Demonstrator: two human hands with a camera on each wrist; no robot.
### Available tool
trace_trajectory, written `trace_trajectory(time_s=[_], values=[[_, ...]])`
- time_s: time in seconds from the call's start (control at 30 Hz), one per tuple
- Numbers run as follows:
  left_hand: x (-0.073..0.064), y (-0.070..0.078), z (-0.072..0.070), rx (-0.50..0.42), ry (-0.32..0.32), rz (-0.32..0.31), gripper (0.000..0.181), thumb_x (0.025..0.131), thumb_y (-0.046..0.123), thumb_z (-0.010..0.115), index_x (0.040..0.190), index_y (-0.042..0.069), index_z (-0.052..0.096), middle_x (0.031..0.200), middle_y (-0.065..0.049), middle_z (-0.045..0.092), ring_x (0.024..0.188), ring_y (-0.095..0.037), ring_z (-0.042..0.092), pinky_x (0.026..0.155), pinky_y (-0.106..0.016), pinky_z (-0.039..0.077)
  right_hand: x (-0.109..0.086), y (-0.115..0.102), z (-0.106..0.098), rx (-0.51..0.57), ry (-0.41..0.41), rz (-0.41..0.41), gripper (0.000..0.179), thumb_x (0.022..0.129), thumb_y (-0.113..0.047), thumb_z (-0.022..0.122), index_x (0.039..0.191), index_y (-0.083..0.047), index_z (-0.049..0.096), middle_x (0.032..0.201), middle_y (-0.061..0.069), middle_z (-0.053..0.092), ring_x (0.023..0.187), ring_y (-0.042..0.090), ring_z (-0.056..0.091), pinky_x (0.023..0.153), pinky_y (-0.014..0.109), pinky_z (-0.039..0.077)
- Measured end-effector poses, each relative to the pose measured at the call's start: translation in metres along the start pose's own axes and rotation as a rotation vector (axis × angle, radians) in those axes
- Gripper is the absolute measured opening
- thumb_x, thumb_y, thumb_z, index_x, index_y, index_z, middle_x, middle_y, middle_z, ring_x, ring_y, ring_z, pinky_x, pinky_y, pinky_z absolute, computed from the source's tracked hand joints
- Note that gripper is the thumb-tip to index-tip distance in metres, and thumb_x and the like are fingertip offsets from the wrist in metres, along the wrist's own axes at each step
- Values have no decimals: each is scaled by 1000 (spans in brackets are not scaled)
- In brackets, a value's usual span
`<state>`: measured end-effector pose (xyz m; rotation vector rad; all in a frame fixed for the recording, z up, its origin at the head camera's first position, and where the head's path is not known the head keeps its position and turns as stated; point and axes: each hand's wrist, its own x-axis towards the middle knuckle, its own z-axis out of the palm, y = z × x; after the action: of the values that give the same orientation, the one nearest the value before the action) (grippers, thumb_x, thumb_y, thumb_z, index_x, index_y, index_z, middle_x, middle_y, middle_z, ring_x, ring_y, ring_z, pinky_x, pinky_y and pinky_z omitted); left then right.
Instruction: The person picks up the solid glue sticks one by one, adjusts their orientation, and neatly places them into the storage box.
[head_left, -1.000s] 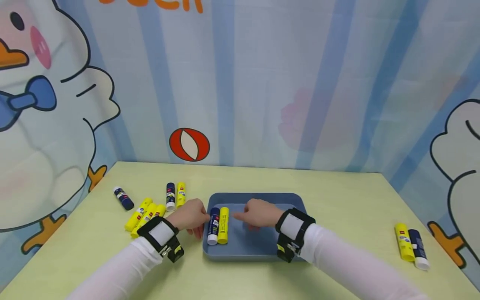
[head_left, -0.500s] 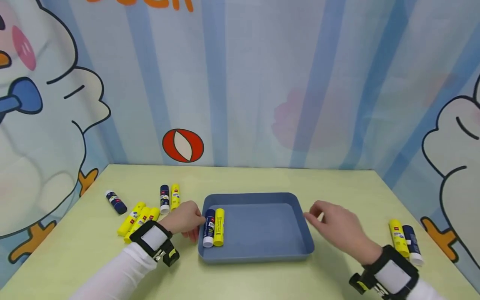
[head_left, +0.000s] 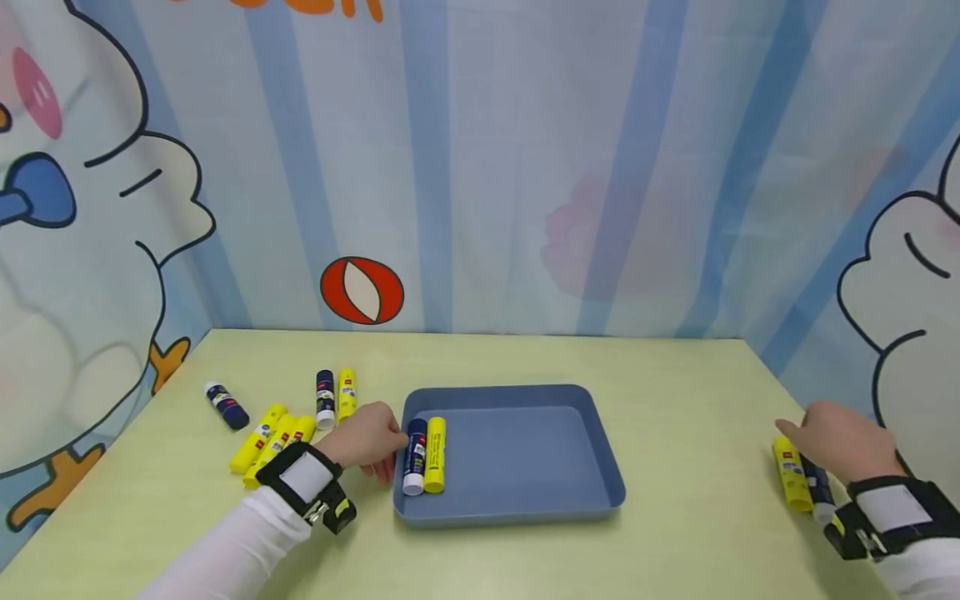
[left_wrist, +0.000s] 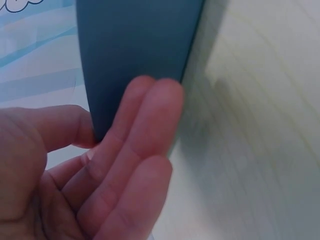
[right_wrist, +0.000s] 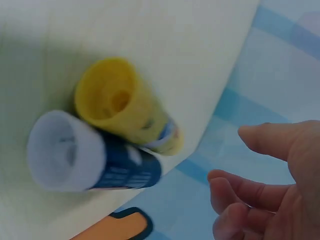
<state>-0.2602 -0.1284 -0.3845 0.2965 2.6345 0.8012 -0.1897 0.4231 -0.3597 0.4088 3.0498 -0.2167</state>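
My left hand (head_left: 366, 437) is at the left end of a blue-grey tray (head_left: 525, 454). In the left wrist view its thumb and fingers pinch the tray's wall (left_wrist: 135, 45), the other fingers lying along the outside. Inside the tray, a navy glue stick (head_left: 415, 458) and a yellow glue stick (head_left: 435, 454) lie side by side at the left. At the far right my right hand (head_left: 851, 442) hovers over another yellow glue stick (right_wrist: 125, 102) and a navy one with a white end (right_wrist: 125, 162). Its thumb and fingers are apart, with nothing between them.
Left of the tray lie several more glue sticks: a navy one (head_left: 227, 405) alone, a group of yellow ones (head_left: 258, 437), and a navy (head_left: 325, 398) and yellow (head_left: 347, 393) pair farther back. A printed curtain (head_left: 510, 167) hangs behind the pale table (head_left: 675, 400).
My right hand has left the tray and travelled right to the pair of glue sticks at the table's right side. The left hand has stayed at the tray's left edge.
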Motion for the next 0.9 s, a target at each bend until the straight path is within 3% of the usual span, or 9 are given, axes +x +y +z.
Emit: trace_trajectory(time_s=[0.2, 0.5, 0.73, 0.9], values=[[0, 2, -1, 14, -2, -5, 29, 96, 15, 60, 69, 5, 65, 52, -4, 62, 50, -18, 64, 48, -27, 50, 6, 10, 9, -36, -24, 46, 46, 93, -31, 61, 56, -8, 46, 53, 1, 40, 50, 20, 47, 54, 38, 38], [-2, 4, 0, 4, -9, -6, 27, 96, 14, 60, 70, 5, 65, 55, -5, 63, 50, -18, 64, 47, -26, 49, 10, 23, 23, -2, -73, 9, 48, 90, -36, 63, 54, -12, 43, 51, -4, 33, 45, 12, 38, 47, 24, 27], [-1, 4, 2, -6, -7, -2, 27, 95, 14, 60, 70, 5, 65, 53, -5, 63, 50, -18, 65, 46, -25, 47, 10, 15, 28, -18, -84, 49, 46, 91, -37, 63, 60, -8, 43, 55, 1, 39, 50, 17, 44, 52, 30, 32], [-3, 3, -1, 4, -1, -12, 27, 96, 14, 60, 71, 5, 65, 55, -5, 63, 51, -18, 64, 48, -26, 49, 14, 5, 31, -13, -102, 4, 46, 91, -38, 62, 60, -8, 46, 54, 2, 43, 49, 17, 46, 50, 28, 34]])
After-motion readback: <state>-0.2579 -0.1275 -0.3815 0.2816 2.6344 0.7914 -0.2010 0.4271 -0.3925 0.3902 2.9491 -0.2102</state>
